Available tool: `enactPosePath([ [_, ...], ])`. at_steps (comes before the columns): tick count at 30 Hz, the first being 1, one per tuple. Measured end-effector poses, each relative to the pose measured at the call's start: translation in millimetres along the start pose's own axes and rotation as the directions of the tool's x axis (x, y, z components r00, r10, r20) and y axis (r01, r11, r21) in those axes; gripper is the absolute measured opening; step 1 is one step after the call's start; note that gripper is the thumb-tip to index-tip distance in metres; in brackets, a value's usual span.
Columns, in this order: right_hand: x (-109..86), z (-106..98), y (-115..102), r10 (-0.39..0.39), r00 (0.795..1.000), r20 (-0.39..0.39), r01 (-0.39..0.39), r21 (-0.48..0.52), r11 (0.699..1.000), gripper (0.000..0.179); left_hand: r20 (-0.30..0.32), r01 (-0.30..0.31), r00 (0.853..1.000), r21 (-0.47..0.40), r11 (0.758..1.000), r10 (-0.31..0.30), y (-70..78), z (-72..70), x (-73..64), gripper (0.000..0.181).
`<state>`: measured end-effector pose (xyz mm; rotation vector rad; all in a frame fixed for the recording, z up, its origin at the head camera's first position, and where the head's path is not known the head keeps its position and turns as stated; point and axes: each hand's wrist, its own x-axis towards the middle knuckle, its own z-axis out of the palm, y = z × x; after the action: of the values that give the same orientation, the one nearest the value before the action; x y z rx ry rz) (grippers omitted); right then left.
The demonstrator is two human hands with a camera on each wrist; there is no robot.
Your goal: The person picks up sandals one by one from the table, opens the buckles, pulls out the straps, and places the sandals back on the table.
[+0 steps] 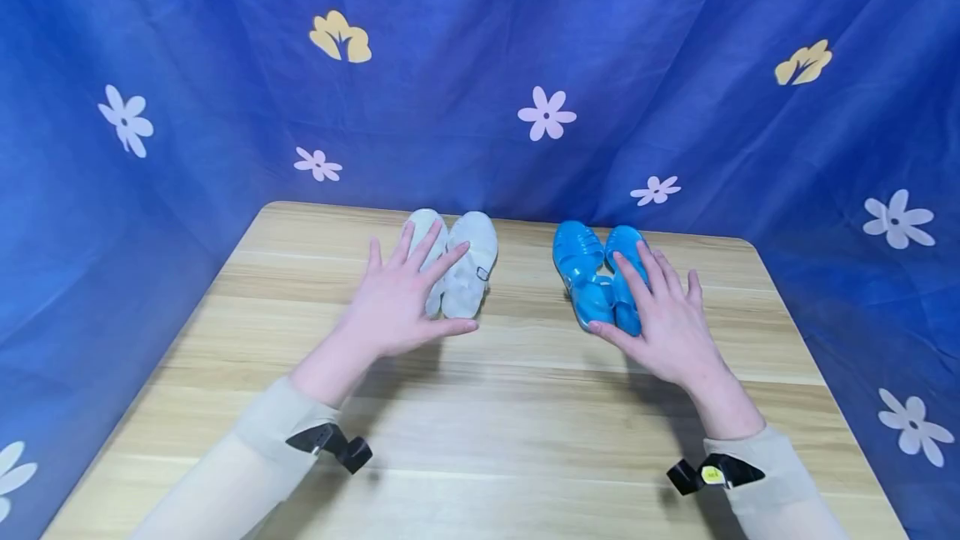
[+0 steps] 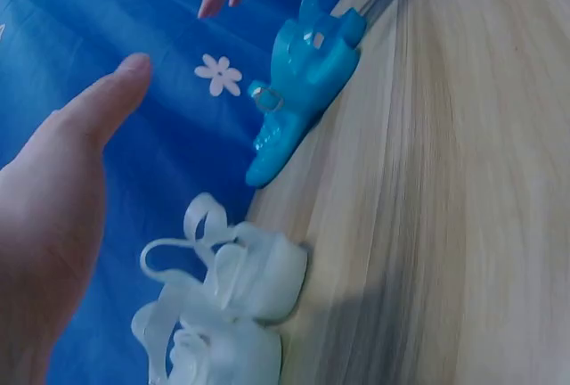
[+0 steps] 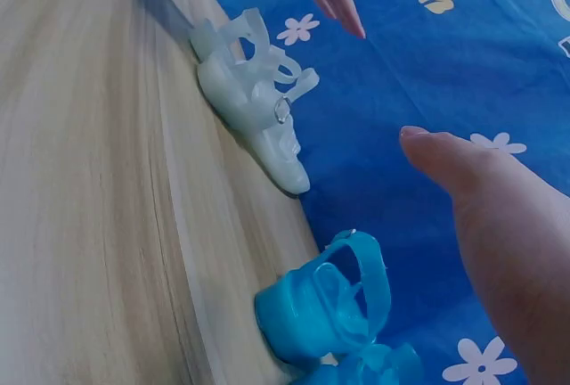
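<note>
blue cloth (image 1: 435,107) with white flowers (image 1: 558,116) and yellow blossoms (image 1: 327,30) behind and beside a wood-grain table (image 1: 525,432)

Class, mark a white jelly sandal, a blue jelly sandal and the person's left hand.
White jelly sandal (image 3: 245,104): right wrist view, on its side.
Blue jelly sandal (image 2: 307,82): left wrist view, on its side.
Left hand (image 1: 393,300): head view, on its back.
</note>
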<state>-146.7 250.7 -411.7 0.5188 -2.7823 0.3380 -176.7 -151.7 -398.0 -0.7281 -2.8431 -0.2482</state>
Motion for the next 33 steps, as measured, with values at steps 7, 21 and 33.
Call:
enactPosePath([
  [7, 2.0, 3.1, 6.7, -0.01, 1.0, -0.02, 0.01, 0.028, 1.0, 0.101, 0.009, -0.033, 0.999, -0.067, 0.997, 0.034, 13.5, 5.8, 16.5, 0.107],
  [21, -0.7, 13.9, 14.0, -0.044, 0.997, -0.061, 0.048, 0.078, 0.996, 0.095, 0.078, -0.11, 0.99, -0.121, 0.987, 0.12, 41.6, 26.1, 57.7, 0.098],
  [33, -0.5, 23.7, 12.3, -0.05, 0.996, -0.073, 0.06, 0.141, 0.988, 0.084, 0.089, -0.193, 0.974, -0.171, 0.966, 0.21, 72.5, 42.3, 88.5, 0.085],
])
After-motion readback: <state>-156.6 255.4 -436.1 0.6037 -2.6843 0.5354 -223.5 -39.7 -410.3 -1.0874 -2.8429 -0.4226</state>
